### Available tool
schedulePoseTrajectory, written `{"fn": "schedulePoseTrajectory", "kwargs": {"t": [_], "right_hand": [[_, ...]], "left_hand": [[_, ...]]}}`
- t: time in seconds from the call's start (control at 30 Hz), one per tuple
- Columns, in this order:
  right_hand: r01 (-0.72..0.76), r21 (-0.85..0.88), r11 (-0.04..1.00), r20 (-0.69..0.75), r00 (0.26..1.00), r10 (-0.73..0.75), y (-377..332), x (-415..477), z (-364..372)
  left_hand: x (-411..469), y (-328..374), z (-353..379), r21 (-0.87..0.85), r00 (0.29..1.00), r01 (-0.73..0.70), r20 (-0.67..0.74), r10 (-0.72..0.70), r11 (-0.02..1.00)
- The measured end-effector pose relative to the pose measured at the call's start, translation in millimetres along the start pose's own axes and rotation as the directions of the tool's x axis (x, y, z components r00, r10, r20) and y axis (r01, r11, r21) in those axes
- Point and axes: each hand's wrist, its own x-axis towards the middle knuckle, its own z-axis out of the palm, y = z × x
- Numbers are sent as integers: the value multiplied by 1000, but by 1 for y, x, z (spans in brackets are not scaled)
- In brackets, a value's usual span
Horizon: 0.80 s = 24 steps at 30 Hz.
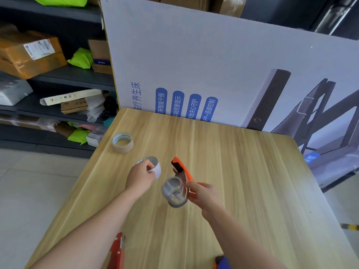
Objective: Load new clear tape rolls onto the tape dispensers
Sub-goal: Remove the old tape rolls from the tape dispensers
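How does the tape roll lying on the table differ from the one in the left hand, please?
The table roll lies flat, untouched, and looks tan; the held roll is gripped by the left hand, tilted, and looks whitish. Both are ring-shaped tape rolls.

light wood-grain table [242, 171] stands on a pale floor [29, 181]. a large printed board [194, 55] (blue text, bed graphic) stands at its far edge. dark shelving [64, 78] at left holds cardboard boxes [29, 53] and green bags [81, 58].
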Motion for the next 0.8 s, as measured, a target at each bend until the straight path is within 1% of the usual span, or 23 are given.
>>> {"fn": "schedulePoseTrajectory", "kwargs": {"t": [0.1, 0.17, 0.23, 0.3, 0.37, 0.43, 0.5, 0.53, 0.57, 0.67, 0.7, 0.8], "right_hand": [[-43, 21, 999, -19, 999, 43, 13, 14, 4], [-70, 37, 997, -39, 997, 72, 20, 24, 6], [-89, 46, 995, -51, 994, 92, 26, 32, 8], [-92, 55, 994, -48, 994, 95, 29, 37, 10], [-93, 63, 994, -35, 995, 95, 32, 40, 11], [-97, 74, 993, -40, 994, 100, 35, 43, 11], [-106, 102, 989, -58, 992, 112, 37, 45, 12], [-110, 114, 987, -64, 991, 118, 37, 46, 12], [-112, 124, 986, -66, 990, 121, 38, 46, 11], [-109, 148, 983, -69, 990, 120, 37, 43, 10], [-106, 156, 982, -70, 990, 119, 37, 40, 10], [-92, 121, 988, -45, 994, 98, 36, 29, 7]], "left_hand": [[26, -7, 18, 160, 998, -6, 60, -4, 987], [44, -7, 29, 213, 997, -14, 78, -3, 977], [61, -7, 39, 210, 997, -25, 75, 9, 977], [75, -5, 48, 161, 997, -44, 77, 32, 986], [84, -6, 55, 125, 992, -73, 114, 59, 989], [82, -8, 60, 124, 981, -166, 116, 152, 978], [72, -14, 63, 112, 969, -243, 77, 235, 963], [64, -17, 63, 87, 969, -240, 80, 233, 967], [55, -20, 63, 48, 973, -209, 113, 203, 977], [29, -26, 62, -89, 958, -49, 279, 72, 995], [21, -28, 61, -107, 951, -20, 306, 52, 994], [1, -29, 57, -109, 961, -26, 271, 55, 994]]}}
